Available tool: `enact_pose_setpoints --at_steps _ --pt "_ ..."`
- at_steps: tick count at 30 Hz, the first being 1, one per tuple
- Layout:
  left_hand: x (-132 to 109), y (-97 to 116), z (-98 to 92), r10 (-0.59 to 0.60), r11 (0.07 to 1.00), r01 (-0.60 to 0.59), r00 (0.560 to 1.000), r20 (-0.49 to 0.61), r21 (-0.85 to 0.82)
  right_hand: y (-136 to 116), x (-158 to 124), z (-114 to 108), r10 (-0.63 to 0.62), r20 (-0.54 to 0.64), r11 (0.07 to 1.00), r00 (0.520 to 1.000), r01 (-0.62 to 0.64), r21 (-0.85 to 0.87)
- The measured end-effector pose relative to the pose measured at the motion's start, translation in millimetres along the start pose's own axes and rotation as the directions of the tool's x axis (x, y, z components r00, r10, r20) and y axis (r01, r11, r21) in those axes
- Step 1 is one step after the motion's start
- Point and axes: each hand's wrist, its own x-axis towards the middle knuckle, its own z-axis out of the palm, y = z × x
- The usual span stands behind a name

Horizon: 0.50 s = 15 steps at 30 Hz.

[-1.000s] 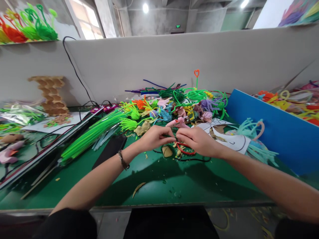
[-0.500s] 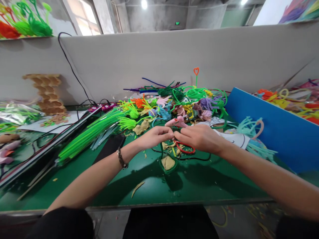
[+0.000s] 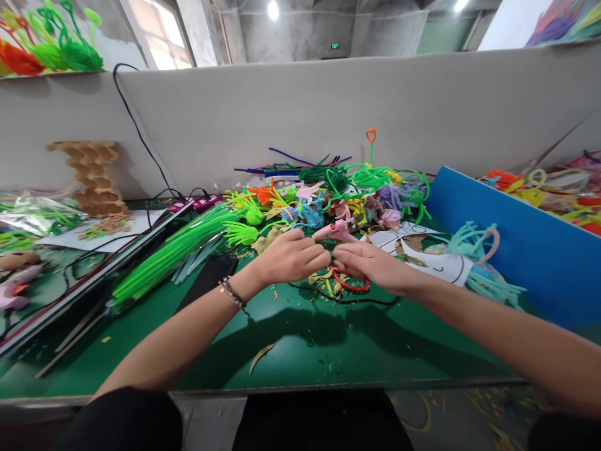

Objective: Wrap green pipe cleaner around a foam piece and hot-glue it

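Note:
My left hand (image 3: 295, 255) is curled into a fist, knuckles up, above the green table. My right hand (image 3: 370, 264) faces it, its fingers pressed together and bent inward, the fingertips almost meeting the left hand. Whatever they hold is hidden behind the fingers. Just beyond them lies a pink glue gun (image 3: 342, 232). Below the fingers a red scissor handle (image 3: 354, 287) shows among tan scraps (image 3: 328, 289), with a black cable (image 3: 345, 302) in front. A single curved tan offcut (image 3: 261, 358) rests nearer the table's front edge.
Behind the hands spreads a heap of coloured pipe-cleaner pieces (image 3: 310, 213). Bundled green pipe cleaners (image 3: 169, 254) and a black phone-like slab (image 3: 209, 283) lie left. Right are white paper cut-outs (image 3: 441, 263) and a blue board (image 3: 507, 238). A grey partition (image 3: 282, 113) stands behind.
My left hand has turned from a pinch to a knuckles-up fist, and my right hand's fingers have straightened somewhat. The tan piece edged in green, hanging below the hands before, is out of sight.

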Motion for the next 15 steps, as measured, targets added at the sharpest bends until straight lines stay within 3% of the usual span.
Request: enact_pose_setpoints --at_steps 2,4,6,7,8,9,11,12,13,15 --pt "2 0 0.9 -0.016 1.000 0.016 0.999 0.028 -0.003 2 1 -1 0.032 0.063 0.997 0.998 -0.036 0.068" --pt "4 1 3.3 -0.204 0.949 0.221 0.974 0.094 -0.225 5 2 -3 0.014 0.036 0.999 0.999 -0.016 0.047" --pt "6 2 5.4 -0.370 0.721 0.439 0.898 0.238 -0.536 7 1 -7 -0.077 -0.039 0.987 0.996 0.071 -0.142" --pt "7 2 6.0 -0.395 0.582 0.499 0.864 0.313 -0.642 7 0 -9 -0.168 -0.068 0.939 0.983 0.139 -0.315" --pt "8 3 6.4 -0.391 0.470 0.531 0.841 0.373 -0.705 7 -1 -11 -0.283 -0.069 0.834 0.957 0.210 -0.510" --pt "8 3 6.6 -0.378 0.401 0.546 0.830 0.410 -0.736 6 -3 -12 -0.401 -0.038 0.673 0.915 0.267 -0.690" --pt "7 5 7.2 -0.353 0.354 0.558 0.823 0.446 -0.750 1 -5 -14 -0.575 0.070 0.340 0.815 0.316 -0.886" --pt "7 6 7.7 -0.342 0.329 0.566 0.817 0.464 -0.756 -1 -6 -14 -0.624 0.117 0.219 0.773 0.316 -0.923" --pt "6 7 8.3 -0.331 0.304 0.574 0.812 0.481 -0.760 -3 -6 -14 -0.650 0.154 0.135 0.744 0.312 -0.941" --pt "5 8 8.8 -0.316 0.272 0.586 0.804 0.504 -0.764 -6 -4 -13 -0.661 0.186 0.076 0.727 0.311 -0.947"
